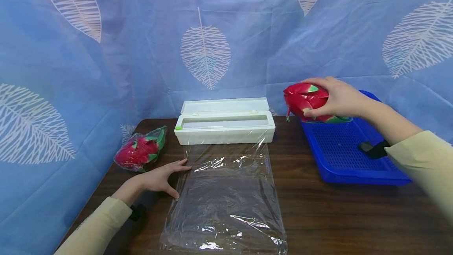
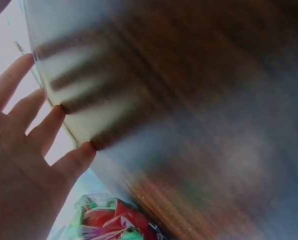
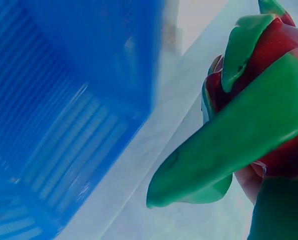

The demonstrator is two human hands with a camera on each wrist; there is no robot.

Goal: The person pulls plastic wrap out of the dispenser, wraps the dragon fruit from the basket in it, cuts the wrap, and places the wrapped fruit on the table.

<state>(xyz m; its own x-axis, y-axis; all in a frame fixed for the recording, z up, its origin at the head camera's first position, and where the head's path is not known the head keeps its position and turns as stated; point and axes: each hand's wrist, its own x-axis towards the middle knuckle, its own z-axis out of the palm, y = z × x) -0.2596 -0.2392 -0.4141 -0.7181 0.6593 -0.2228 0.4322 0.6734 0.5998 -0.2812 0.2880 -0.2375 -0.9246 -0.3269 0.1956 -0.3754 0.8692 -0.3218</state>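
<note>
In the head view my right hand (image 1: 336,95) grips a red dragon fruit (image 1: 306,99) with green-tipped scales, held up over the left rear of a blue plastic basket (image 1: 357,177). The right wrist view shows the fruit's long green scales (image 3: 238,135) close up. My left hand (image 1: 159,178) rests with spread fingers at the left edge of a clear sheet of plastic wrap (image 1: 226,196) lying on the table. That sheet runs forward out of a white wrap dispenser box (image 1: 226,135), whose lid is raised. Beyond the left hand lies another dragon fruit (image 1: 139,152), wrapped in clear film.
A dark wood-grain table (image 1: 301,207) carries everything. Behind it and on the left hangs a blue cloth (image 1: 240,50) with white leaf prints. The dispenser stands near the table's back edge, and the basket is on the right.
</note>
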